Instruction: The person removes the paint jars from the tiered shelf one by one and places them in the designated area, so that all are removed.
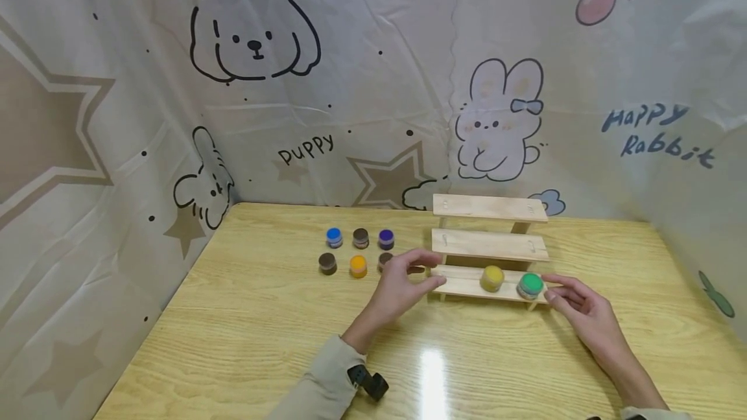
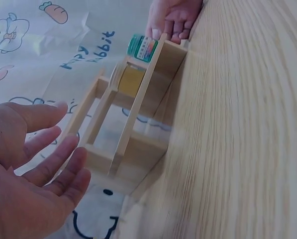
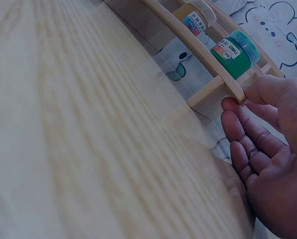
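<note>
A three-tier wooden display rack (image 1: 490, 243) stands on the table. On its lowest tier sit a yellow paint jar (image 1: 493, 279) and, to its right, a green-lidded paint jar (image 1: 530, 286). My right hand (image 1: 586, 313) is at the right end of that tier. In the right wrist view, its thumb and forefinger (image 3: 231, 105) pinch the tier's corner, beside the green jar (image 3: 235, 55). At the tier's left end is my left hand (image 1: 399, 284), thumb and fingers apart. The left wrist view shows that hand (image 2: 34, 164) with loosely bent fingers and nothing held.
Left of the rack, several small paint jars stand in two rows, among them a blue one (image 1: 334, 237), a purple one (image 1: 386, 239) and an orange one (image 1: 358, 266). My left hand partly covers a dark jar (image 1: 384, 260). A printed curtain (image 1: 373, 83) hangs behind the table.
</note>
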A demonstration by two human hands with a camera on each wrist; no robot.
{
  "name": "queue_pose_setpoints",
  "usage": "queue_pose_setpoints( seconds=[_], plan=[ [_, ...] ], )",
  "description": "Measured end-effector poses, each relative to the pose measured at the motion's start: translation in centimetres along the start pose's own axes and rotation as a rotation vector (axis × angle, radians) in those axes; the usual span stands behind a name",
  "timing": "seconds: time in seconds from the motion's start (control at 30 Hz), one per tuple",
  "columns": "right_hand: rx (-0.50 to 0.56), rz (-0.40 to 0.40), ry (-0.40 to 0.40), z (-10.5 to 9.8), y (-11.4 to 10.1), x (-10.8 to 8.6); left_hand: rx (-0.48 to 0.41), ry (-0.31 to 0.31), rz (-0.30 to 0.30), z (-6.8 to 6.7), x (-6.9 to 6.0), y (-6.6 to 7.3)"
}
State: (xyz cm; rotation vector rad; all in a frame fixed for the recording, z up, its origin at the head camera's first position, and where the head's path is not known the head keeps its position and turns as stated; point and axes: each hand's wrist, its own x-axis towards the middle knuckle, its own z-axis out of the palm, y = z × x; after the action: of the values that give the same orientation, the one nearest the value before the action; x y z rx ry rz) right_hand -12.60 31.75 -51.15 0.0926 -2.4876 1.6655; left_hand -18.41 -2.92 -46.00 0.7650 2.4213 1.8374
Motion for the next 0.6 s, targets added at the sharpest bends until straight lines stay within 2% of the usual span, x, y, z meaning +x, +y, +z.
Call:
queue_pose_setpoints(
  seconds=[0.27, 0.6],
  plan=[
    [-0.003, 0.005, 0.001, -0.1, -0.1, 0.1, -0.055, -0.008, 0.017, 1.9, 0.8, 0.0],
    [0.001, -0.009, -0.003, -0.1, 0.0, -0.1, -0.089, -0.033, -0.016, 4.5, 1.7, 0.5]
  ],
)
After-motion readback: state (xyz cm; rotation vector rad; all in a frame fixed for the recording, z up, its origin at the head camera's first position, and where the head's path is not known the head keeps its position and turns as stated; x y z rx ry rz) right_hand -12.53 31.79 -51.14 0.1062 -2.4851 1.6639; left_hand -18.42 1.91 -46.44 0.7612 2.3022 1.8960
